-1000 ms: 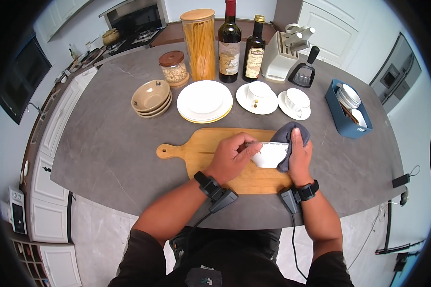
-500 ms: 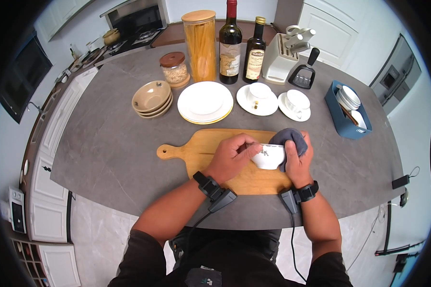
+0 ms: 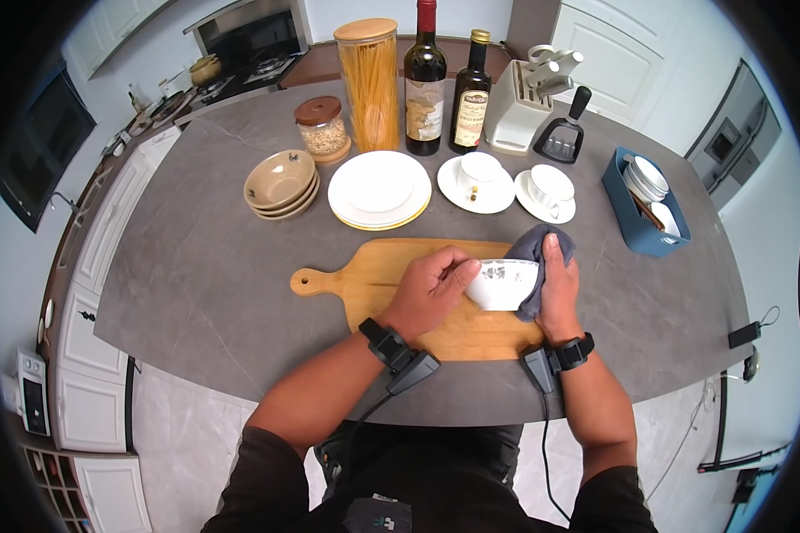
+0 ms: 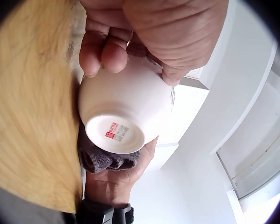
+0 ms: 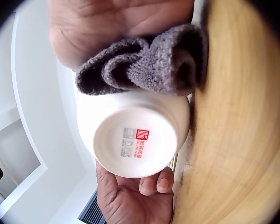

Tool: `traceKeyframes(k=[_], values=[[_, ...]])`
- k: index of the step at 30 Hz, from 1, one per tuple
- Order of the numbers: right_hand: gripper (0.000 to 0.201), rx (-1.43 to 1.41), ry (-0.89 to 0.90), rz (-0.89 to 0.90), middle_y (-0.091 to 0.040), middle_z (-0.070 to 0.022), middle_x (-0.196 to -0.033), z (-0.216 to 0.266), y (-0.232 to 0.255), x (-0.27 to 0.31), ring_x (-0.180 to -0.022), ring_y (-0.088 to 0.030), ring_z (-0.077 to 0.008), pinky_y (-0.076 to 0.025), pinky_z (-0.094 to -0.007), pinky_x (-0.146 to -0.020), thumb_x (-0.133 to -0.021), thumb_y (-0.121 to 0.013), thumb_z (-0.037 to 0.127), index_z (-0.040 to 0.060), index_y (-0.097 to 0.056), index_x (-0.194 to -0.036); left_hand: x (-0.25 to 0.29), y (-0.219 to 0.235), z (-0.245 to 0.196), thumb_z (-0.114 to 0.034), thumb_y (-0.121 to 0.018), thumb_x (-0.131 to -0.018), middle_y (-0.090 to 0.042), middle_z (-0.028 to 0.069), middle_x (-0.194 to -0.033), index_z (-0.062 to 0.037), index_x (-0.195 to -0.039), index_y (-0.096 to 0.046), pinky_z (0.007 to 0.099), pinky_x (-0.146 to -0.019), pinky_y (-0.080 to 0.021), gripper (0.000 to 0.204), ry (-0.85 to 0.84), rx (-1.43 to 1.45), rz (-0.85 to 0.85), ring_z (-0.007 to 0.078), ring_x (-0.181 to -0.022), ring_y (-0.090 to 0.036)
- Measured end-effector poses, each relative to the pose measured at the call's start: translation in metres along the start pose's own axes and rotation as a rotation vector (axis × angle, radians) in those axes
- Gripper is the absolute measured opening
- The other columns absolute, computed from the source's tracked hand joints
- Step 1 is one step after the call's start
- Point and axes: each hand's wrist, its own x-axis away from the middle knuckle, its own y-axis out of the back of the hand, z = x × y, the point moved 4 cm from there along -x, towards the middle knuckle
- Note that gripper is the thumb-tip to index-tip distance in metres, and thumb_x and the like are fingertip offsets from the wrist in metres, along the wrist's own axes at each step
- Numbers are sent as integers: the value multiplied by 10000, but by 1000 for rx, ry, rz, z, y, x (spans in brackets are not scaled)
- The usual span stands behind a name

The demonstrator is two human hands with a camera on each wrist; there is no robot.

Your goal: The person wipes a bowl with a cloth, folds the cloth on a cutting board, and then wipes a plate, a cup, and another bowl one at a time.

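A white bowl (image 3: 501, 286) with a grey pattern near its rim is held over the wooden cutting board (image 3: 387, 266). My left hand (image 3: 429, 289) pinches the bowl's rim on the left, thumb on one side and fingers on the other. Against the bowl's right side, my right hand (image 3: 559, 289) grips a dark grey cloth (image 3: 530, 242), bunched between palm and bowl. Both wrist views show the bowl's underside (image 4: 114, 134) with its foot ring and a red printed mark. In the right wrist view the cloth (image 5: 154, 63) lies folded along the bowl's wall.
Behind the board stand stacked brown bowls (image 3: 280, 182), white plates (image 3: 380, 191) and two cups on saucers (image 3: 477, 200). Farther back are a pasta jar (image 3: 369, 89), two bottles (image 3: 425, 107) and a knife block (image 3: 517, 111). A blue bin (image 3: 636, 218) with dishes stands right.
The right hand with the cloth has shifted round the bowl's right rim, thumb moving in and then back up. The bowl has turned, so more of its pattern faces the head view.
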Motion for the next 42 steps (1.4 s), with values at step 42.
traceKeyframes(k=[42], values=[[305,101,138,30,-706,9,-971,3,1,1,-833,-663,-77,-549,-265,-738,-1142,-623,349,54,-698,-1130,4,3,-9,-156,-889,-958,-606,-79,-735,-24,-1012,-733,216,-553,-365,211,-30,-95,31,-18,-641,-474]])
